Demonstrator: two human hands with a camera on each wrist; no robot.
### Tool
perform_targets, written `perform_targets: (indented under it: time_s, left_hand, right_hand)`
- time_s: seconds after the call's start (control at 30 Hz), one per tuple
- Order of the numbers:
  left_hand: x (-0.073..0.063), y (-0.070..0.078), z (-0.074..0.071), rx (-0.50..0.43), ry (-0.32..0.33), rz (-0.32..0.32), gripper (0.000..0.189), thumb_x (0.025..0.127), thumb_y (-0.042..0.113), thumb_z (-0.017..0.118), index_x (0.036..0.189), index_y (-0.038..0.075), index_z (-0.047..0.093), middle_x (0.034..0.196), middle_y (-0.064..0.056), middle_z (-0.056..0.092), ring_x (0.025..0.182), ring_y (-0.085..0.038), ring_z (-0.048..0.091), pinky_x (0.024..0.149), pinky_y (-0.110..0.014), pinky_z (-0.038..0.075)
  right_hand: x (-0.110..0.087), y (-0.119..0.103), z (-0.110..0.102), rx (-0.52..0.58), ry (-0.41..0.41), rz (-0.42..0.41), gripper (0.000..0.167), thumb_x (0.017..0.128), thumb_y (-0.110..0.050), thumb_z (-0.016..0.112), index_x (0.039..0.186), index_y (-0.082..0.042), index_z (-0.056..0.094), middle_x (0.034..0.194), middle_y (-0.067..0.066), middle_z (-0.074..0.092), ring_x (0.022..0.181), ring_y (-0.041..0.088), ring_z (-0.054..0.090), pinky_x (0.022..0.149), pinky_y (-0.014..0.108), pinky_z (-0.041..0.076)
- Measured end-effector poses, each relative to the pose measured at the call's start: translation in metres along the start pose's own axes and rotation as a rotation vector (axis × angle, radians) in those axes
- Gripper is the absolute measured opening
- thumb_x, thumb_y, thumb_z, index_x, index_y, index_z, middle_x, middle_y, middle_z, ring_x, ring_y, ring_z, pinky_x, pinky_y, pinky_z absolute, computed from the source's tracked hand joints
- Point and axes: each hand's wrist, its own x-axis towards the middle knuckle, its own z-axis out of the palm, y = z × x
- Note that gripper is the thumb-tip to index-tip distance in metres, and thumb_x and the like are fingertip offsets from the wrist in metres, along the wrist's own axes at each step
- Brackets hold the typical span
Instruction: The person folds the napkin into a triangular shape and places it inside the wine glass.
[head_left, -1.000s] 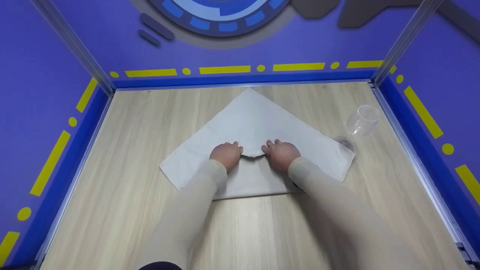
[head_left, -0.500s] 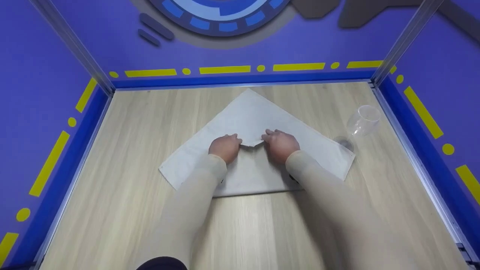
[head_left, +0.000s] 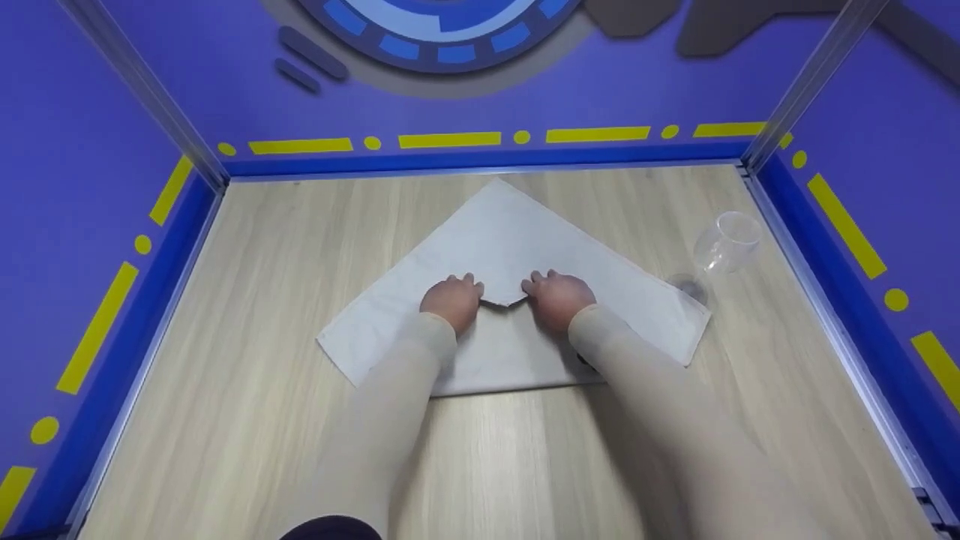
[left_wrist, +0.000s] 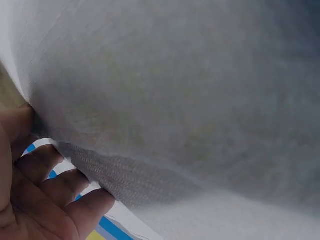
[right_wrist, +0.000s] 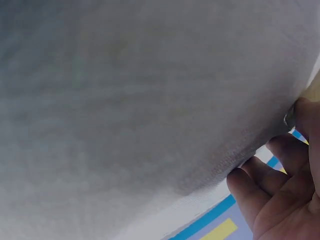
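Observation:
A light grey-white cloth (head_left: 510, 225) lies folded on the table, one corner pointing to the back wall and a straight fold along the front. My left hand (head_left: 454, 302) and right hand (head_left: 561, 300) hold the cloth's upper layer at its middle, a short way apart. Between them the edge of that layer dips to a blunt point. In the left wrist view the thumb and forefinger pinch the edge of the cloth (left_wrist: 165, 100), the other fingers curved below it. The right wrist view has the cloth (right_wrist: 125, 110) pinched likewise at the right.
A clear wine glass (head_left: 727, 241) stands at the right, its round foot close by the cloth's right corner. The wood-grain table (head_left: 285, 247) is bounded by blue walls (head_left: 420, 120) with yellow markings at the back and both sides.
Both hands, holding the cloth, moved away from the body a little and then came partly back. The edge between them is now more pointed. The wine glass has stayed in place.

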Motion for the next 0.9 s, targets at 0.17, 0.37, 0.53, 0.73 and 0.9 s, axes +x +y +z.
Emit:
perform_targets:
  time_s: [0.17,0.37,0.53,0.73,0.9]
  left_hand:
    - [-0.003,0.0,-0.001,-0.011,-0.025,0.009,0.038,0.111,0.014,0.048,0.146,0.012,0.063,0.153,-0.017,0.058,0.131,-0.041,0.063,0.105,-0.051,0.055]
    - [-0.005,-0.001,-0.005,-0.016,-0.03,0.02,0.034,0.111,0.015,0.047,0.134,0.009,0.071,0.14,-0.017,0.067,0.121,-0.039,0.068,0.1,-0.051,0.057]
    - [0.0,-0.002,-0.01,-0.086,0.02,-0.016,0.03,0.109,0.01,0.049,0.111,0.009,0.079,0.112,-0.012,0.078,0.107,-0.032,0.073,0.095,-0.047,0.06]
    - [0.006,-0.002,-0.008,-0.114,0.045,-0.056,0.031,0.11,0.012,0.049,0.126,0.013,0.076,0.145,-0.008,0.067,0.129,-0.031,0.067,0.107,-0.044,0.055]
    - [0.006,0.0,-0.004,-0.082,0.037,-0.039,0.032,0.109,0.011,0.051,0.132,0.016,0.073,0.151,-0.01,0.062,0.129,-0.036,0.067,0.105,-0.048,0.056]
  right_hand:
    - [-0.004,-0.002,-0.002,0.015,-0.042,0.037,0.039,0.104,-0.004,0.05,0.138,-0.015,0.066,0.147,0.014,0.064,0.133,0.041,0.063,0.096,0.056,0.059]
    - [-0.004,-0.003,-0.007,0.038,-0.074,0.046,0.038,0.109,-0.011,0.047,0.141,-0.017,0.067,0.141,0.014,0.069,0.127,0.039,0.067,0.101,0.054,0.057]
    - [0.002,0.0,-0.013,0.069,0.02,0.091,0.035,0.108,-0.011,0.051,0.134,-0.018,0.073,0.112,0.015,0.079,0.1,0.035,0.076,0.089,0.051,0.061]
    - [0.011,0.004,-0.011,0.074,0.033,0.072,0.033,0.107,-0.008,0.052,0.132,-0.015,0.073,0.139,0.01,0.071,0.124,0.032,0.071,0.102,0.049,0.057]
    - [0.012,0.005,-0.004,0.044,-0.058,0.061,0.04,0.105,-0.005,0.051,0.14,-0.017,0.068,0.15,0.01,0.063,0.133,0.037,0.064,0.105,0.052,0.055]
